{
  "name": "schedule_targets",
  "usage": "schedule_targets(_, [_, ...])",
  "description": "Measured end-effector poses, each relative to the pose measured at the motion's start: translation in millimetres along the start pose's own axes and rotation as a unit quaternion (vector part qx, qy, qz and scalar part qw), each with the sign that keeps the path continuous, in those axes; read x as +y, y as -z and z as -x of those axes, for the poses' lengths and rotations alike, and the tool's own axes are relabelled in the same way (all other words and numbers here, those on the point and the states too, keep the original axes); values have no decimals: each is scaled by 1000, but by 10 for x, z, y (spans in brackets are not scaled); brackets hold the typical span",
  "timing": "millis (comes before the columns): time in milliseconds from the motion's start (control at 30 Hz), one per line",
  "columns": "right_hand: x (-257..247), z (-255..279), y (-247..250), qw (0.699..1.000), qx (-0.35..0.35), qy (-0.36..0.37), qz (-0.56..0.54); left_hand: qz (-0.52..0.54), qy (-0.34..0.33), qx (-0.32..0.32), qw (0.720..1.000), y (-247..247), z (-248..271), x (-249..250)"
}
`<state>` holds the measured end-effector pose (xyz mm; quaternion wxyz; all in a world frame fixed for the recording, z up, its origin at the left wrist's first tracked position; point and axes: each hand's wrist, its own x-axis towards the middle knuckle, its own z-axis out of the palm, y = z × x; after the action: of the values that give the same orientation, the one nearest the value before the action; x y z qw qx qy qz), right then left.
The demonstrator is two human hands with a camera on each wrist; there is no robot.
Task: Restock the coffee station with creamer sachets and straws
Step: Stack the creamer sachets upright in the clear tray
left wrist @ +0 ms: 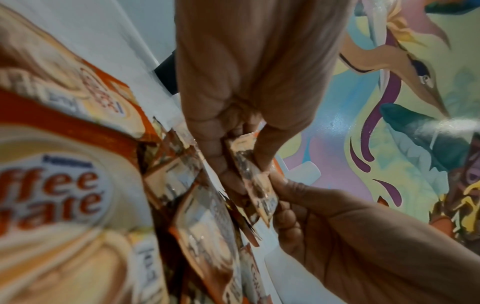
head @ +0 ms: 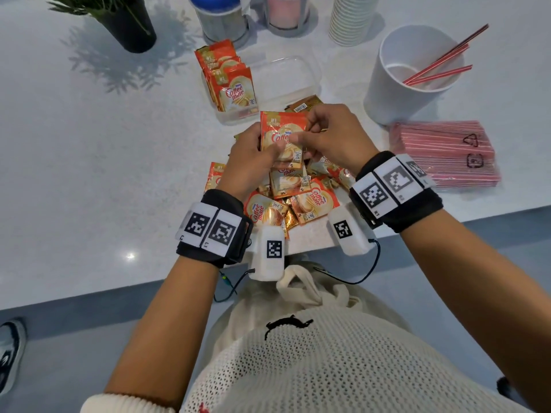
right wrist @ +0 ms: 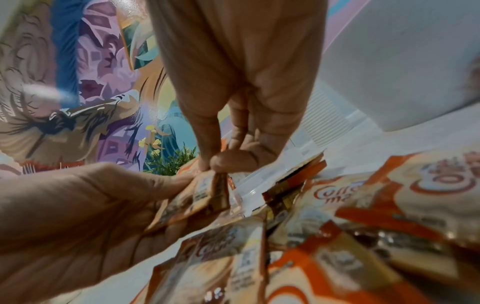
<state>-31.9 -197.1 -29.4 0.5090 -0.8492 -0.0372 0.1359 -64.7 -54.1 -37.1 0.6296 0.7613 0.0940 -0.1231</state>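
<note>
- Worktop (head: 74,174): white, carrying everything.
- Straw pack (head: 444,153): flat by the right edge, beside a white cup (head: 384,96) with a few straws (head: 441,61).
- Tub (head: 286,76): clear, toward the back, sachets upright in its left end.
- Pile (head: 301,201): loose sachets at the front edge.
- Left hand (head: 247,165): grip pinching a sachet (head: 280,135) above the pile.
- Right hand (head: 337,135): grip pinching the same sachet.

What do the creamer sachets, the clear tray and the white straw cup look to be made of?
Creamer sachets: glossy printed film, likely foil-lined; metallic gold glints on crumpled ones in the pile.
Clear tray: transparent, rigid-looking plastic; the counter shows through its walls.
White straw cup: opaque, matte, thick-rimmed; plastic or ceramic, cannot tell which.
</note>
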Motion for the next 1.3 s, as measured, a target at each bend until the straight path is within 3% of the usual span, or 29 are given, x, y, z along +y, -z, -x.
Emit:
schedule_targets(100, [27, -3, -7, 1000, -13, 3, 27, -12, 15, 31, 999, 51, -41, -14])
schedule_targets(267, [71, 34, -42, 973, -119, 2, 196, -8, 18, 69, 997, 160, -76, -20])
schedule_targets(433, [61, 42, -151, 952, -143, -1, 271, 12, 19, 83, 996, 199, -93, -1])
schedule_targets(767, [-202, -134, 232, 987, -125, 58, 77, 10, 13, 99, 995, 223, -197, 146])
schedule_targets(1067, [-492, -454, 234, 999, 13, 50, -9, 9, -47, 48, 998, 54, -296, 468])
schedule_targets(1200, [-540, -552, 224, 996, 37, 58, -53, -9, -97, 81, 992, 92, -374, 521])
schedule_targets(1300, [-560, -619, 202, 996, -5, 56, -75, -12, -120, 128, 984, 149, -494, 594])
